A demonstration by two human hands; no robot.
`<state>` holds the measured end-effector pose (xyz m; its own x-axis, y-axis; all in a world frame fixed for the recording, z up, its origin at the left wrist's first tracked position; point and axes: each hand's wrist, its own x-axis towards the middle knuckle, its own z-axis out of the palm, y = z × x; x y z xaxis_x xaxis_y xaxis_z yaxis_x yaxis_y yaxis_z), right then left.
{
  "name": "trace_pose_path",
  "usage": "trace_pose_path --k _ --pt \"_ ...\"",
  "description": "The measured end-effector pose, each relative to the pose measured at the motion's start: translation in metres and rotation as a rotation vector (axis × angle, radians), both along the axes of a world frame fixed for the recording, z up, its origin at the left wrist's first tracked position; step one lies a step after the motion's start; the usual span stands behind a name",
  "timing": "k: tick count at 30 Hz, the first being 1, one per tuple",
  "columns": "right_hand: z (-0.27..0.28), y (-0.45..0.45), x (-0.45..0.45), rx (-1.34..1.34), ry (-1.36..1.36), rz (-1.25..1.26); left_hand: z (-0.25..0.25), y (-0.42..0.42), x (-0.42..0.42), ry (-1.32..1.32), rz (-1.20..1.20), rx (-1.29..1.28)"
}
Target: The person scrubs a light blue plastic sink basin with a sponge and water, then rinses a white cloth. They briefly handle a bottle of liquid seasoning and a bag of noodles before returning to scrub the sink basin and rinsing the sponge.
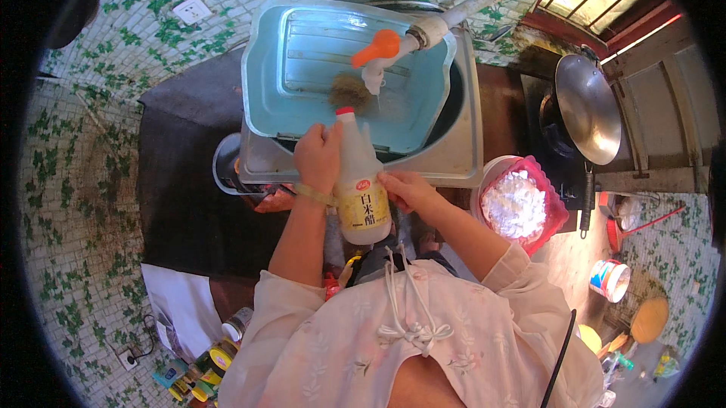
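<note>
A translucent white plastic bottle with a red cap and a yellow label stands tilted in front of me, over the sink's near edge. My left hand is closed against its neck, just below the cap. On the other side, my right hand grips the bottle's edge at the top of the label with thumb and fingers. Beyond the cap lies a light-blue plastic basin, set on the steel sink. A brown, round scrubber-like thing rests inside it, near a thin trickle below the tap.
The tap's orange lever juts over the basin. To the right, a pink basket holds crumpled white material, near a wok on the stove. A grey bin stands left of the sink; several jars sit at lower left.
</note>
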<state>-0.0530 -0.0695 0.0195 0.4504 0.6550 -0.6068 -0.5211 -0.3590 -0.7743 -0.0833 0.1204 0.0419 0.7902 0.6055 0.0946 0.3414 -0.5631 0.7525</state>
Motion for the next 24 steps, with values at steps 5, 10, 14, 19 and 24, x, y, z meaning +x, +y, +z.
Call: trace_pose_path --k 5,10,14,19,24 --pt "0.002 0.004 0.001 0.015 -0.289 0.12 -0.007 -0.001 0.02 0.023 -0.001 0.019" --pt "0.005 0.011 0.011 -0.013 -0.285 0.146 -0.026 0.014 0.031 -0.022 0.034 -0.309" --pt "-0.003 0.016 0.014 0.0 -0.226 0.133 -0.025 0.013 0.033 -0.052 0.046 -0.569" --pt "-0.018 0.021 0.017 0.015 -0.114 0.096 -0.025 0.011 0.036 -0.07 0.064 -0.803" --pt "-0.002 0.02 0.021 0.004 -0.049 0.072 -0.017 0.005 0.036 -0.063 0.071 -0.909"
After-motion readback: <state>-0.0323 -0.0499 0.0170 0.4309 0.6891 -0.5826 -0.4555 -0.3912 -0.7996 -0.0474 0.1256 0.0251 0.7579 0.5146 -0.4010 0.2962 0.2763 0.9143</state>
